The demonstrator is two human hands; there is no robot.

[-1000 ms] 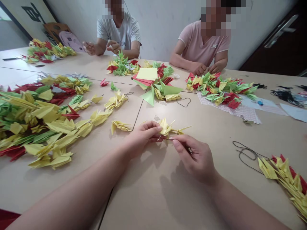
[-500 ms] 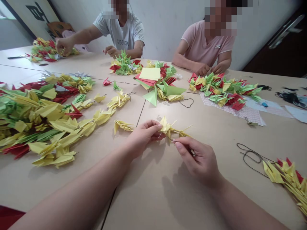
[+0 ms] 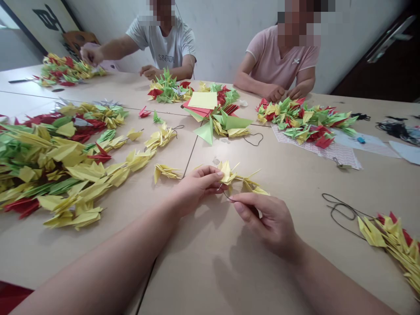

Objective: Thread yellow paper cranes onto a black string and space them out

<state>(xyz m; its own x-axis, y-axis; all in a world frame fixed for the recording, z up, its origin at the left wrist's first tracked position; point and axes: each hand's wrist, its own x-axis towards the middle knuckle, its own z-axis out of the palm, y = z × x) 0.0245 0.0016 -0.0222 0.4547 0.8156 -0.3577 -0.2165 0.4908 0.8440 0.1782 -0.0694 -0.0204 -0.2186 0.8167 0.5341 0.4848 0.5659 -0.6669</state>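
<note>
Between the thumb and fingers of my left hand (image 3: 205,181) is a yellow paper crane (image 3: 227,172). More folded yellow cranes (image 3: 251,184) lie just right of it, partly behind my right hand (image 3: 267,218). That hand is closed in a pinch on a dark cord (image 3: 226,194), which runs up to a small shiny piece at my left fingertips; what that piece is, I cannot make out. Left of my left hand, another bunch of yellow cranes (image 3: 166,171) rests on the table.
A large heap of strung cranes (image 3: 75,153) covers the left of the table (image 3: 183,271). Paper squares (image 3: 203,100) are stacked at the centre back. At right lies a corded yellow and red string of cranes (image 3: 390,245). Two people (image 3: 164,48) sit opposite behind colourful piles.
My right hand has moved slightly left and down, closer to my left hand, with the cord still pinched. The co-worker at back left has lifted a hand off the pile.
</note>
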